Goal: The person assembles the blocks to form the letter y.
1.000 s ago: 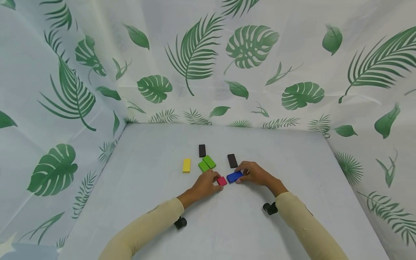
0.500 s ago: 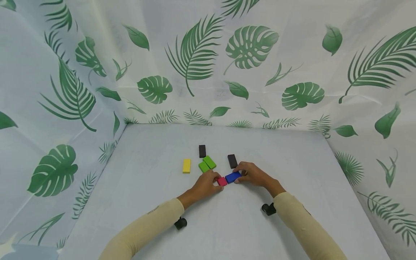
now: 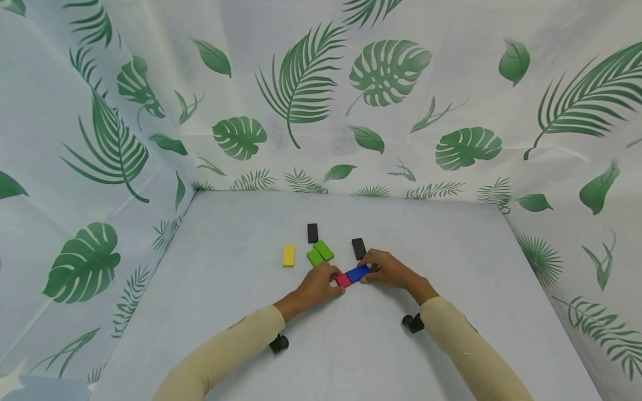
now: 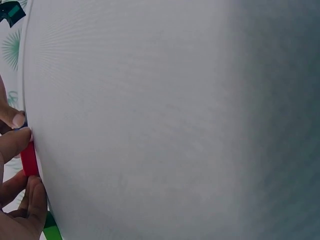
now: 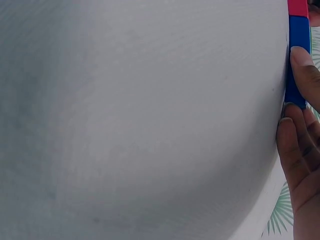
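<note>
My left hand (image 3: 317, 285) pinches a red block (image 3: 343, 280) between thumb and fingers at the middle of the table; its left part is hidden by the fingers. From the right, my right hand (image 3: 391, 269) grips a blue block (image 3: 358, 274) by its long sides near the right end. The two blocks lie flat, end to end. In the right wrist view the blue block (image 5: 299, 37) meets the red block (image 5: 298, 7) with no gap showing. The left wrist view shows the thumb and fingers on both sides of the red block (image 4: 29, 159).
Two green blocks (image 3: 321, 252) lie side by side just beyond my left hand. A yellow block (image 3: 288, 256) lies left of them. One black block (image 3: 312, 233) is behind the green pair, another black block (image 3: 358, 249) close behind my right hand. Leaf-patterned cloth surrounds the white table (image 3: 241, 223).
My right hand has slid the blue block left and slightly away from me, closing the gap to the red block. The left hand has stayed in place.
</note>
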Demonstrator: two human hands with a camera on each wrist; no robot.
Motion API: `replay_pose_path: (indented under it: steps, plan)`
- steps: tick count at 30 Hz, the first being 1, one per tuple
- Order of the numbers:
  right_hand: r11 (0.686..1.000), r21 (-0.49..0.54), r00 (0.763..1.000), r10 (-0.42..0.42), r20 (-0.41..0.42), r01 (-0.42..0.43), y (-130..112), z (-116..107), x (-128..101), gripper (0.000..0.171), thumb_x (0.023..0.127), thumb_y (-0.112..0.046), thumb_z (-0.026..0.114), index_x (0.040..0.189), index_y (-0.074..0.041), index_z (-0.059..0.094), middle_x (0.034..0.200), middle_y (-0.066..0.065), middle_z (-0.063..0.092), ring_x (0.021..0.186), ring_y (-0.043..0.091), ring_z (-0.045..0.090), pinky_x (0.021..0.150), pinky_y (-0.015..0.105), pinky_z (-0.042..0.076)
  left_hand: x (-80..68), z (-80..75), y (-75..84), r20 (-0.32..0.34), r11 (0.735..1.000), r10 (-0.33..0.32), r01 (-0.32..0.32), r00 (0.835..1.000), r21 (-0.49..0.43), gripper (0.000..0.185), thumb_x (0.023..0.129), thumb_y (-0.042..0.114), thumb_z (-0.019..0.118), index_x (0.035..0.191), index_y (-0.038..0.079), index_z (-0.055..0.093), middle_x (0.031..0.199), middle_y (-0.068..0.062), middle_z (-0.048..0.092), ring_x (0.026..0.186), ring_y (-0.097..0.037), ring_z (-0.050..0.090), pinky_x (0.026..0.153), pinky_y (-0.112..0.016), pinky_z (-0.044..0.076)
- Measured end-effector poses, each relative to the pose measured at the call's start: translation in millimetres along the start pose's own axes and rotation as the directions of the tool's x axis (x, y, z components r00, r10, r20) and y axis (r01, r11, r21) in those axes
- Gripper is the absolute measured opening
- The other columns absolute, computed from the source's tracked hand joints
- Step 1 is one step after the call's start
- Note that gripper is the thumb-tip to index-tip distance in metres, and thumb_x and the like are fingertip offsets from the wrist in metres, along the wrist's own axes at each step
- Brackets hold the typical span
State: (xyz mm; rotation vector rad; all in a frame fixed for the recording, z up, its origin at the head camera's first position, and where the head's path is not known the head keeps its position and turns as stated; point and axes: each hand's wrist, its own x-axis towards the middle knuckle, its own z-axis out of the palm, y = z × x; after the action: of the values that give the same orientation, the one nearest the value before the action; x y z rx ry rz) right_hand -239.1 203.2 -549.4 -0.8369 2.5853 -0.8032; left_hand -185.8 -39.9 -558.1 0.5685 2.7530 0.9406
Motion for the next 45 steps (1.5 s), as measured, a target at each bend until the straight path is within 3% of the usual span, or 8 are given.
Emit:
replay_pose_path:
  steps: [17, 25, 31, 36, 45]
  plan:
    - [1.0, -0.013, 1.0, -0.024, 0.001, 0.024, -1.5, -0.5, -0.9, 0.035, 0.085, -0.027, 0.08, 0.116, -0.015, 0.073, 0.106, 0.001, 0.063, 0.088, 0.012, 0.056, 0.083, 0.028, 0.054, 1.4, 0.6, -0.6, 0.008, 1.0, -0.005, 0.005, 1.0, 0.005, 0.034, 0.085, 0.028, 0.082, 0.111, 0.008, 0.072, 0.086, 0.003, 0.054, 0.079, -0.007, 0.048, 0.068, -0.019, 0.042]
    - [0.999, 0.044, 0.999, -0.028, -0.03, 0.03, 2.7, -1.4, -4.2, 0.044, 0.082, -0.028, 0.084, 0.12, -0.012, 0.071, 0.102, -0.001, 0.063, 0.085, 0.011, 0.058, 0.079, 0.025, 0.054, 1.3, 0.6, 0.0, 0.009, 1.0, -0.015, 0.015, 1.0, -0.004, 0.035, 0.084, 0.027, 0.082, 0.111, 0.008, 0.072, 0.087, 0.003, 0.054, 0.079, -0.007, 0.049, 0.068, -0.019, 0.042]
    - [0.997, 0.08, 0.995, -0.015, -0.096, 0.022, 14.3, -9.6, -4.1, 0.045, 0.083, -0.036, 0.083, 0.119, -0.013, 0.07, 0.109, 0.001, 0.068, 0.085, 0.01, 0.061, 0.073, 0.024, 0.053, 0.6, 0.3, 1.2, 0.011, 1.0, -0.02, 0.02, 1.0, 0.0, 0.035, 0.084, 0.028, 0.082, 0.111, 0.008, 0.071, 0.087, 0.003, 0.055, 0.08, -0.007, 0.049, 0.068, -0.019, 0.042]
    - [0.995, 0.102, 0.987, 0.02, -0.159, -0.004, 18.5, -22.7, 3.6, 0.041, 0.084, -0.031, 0.082, 0.117, -0.01, 0.07, 0.11, 0.005, 0.069, 0.085, 0.014, 0.062, 0.071, 0.027, 0.052, 0.6, 0.2, 0.6, 0.009, 1.0, -0.017, 0.017, 1.0, -0.004, 0.035, 0.084, 0.027, 0.082, 0.111, 0.008, 0.072, 0.088, 0.003, 0.056, 0.08, -0.007, 0.05, 0.069, -0.019, 0.043]
    - [0.991, 0.106, 0.99, 0.088, -0.107, -0.077, 23.9, -30.8, 24.2, 0.06, 0.084, -0.034, 0.082, 0.135, -0.011, 0.06, 0.135, 0.01, 0.058, 0.095, 0.02, 0.062, 0.08, 0.033, 0.053, 2.7, 3.2, -2.3, 0.026, 1.0, -0.021, 0.021, 0.999, -0.005, 0.037, 0.085, 0.029, 0.082, 0.113, 0.008, 0.07, 0.089, 0.004, 0.056, 0.081, -0.006, 0.05, 0.07, -0.019, 0.044]
